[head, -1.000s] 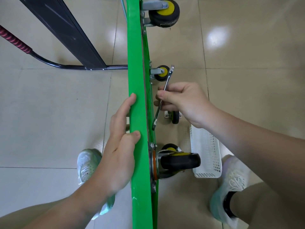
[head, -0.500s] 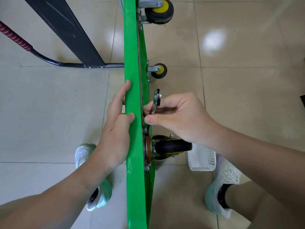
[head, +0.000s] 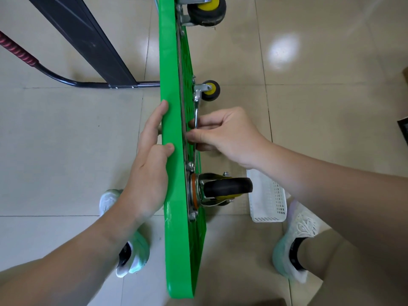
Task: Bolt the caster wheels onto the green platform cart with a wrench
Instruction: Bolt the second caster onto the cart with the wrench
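First, seat the wrench (head: 196, 111) fully on the bolt (head: 189, 167) beside the near caster wheel (head: 227, 188), then turn in short arcs; the right hand (head: 227, 138) pinches the shank between thumb and curled fingers, and the left hand (head: 148, 173) clasps the top edge of the green platform cart (head: 174, 62), which stands on edge. Its long axis runs along the cart underside, working end toward the wearer, free end pointing away

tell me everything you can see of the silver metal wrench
The slim silver metal wrench lies close along the underside of the green plastic cart deck, which stands on edge. The right hand pinches its middle. Its lower end reaches a bolt beside the nearest black caster; its upper end is free.
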{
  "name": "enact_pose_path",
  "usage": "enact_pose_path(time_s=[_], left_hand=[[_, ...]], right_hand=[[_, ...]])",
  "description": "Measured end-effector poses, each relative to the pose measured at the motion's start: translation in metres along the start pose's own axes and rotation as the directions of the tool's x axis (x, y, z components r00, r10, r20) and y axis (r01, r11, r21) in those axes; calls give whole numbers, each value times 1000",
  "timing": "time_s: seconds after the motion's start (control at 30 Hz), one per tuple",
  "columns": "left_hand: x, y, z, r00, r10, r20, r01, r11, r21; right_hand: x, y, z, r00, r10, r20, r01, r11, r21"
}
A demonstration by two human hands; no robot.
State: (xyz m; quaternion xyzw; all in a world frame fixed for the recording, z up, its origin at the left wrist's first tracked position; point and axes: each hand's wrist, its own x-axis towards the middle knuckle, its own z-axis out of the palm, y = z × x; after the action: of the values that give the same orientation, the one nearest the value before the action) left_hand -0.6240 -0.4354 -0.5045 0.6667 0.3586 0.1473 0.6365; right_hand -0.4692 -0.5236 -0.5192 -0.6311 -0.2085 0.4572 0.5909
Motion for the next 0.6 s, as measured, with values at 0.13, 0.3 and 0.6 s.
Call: enact_pose_path(time_s=[0.13,0.3,0.6], left_hand=[[0,-1,-1,1000,-5,-5,5,1000,1],[1,-1,-1,1000,-19,9,19,1000,-5],[-1,0,-3,999,10,52,-12,999,32]], right_hand=[[0,8,4,999,-11,43,10,1000,27],[13,15,-2,998,42,50,-46,995,92],[41,43,-17,929,371,-13,-369,928,55]])
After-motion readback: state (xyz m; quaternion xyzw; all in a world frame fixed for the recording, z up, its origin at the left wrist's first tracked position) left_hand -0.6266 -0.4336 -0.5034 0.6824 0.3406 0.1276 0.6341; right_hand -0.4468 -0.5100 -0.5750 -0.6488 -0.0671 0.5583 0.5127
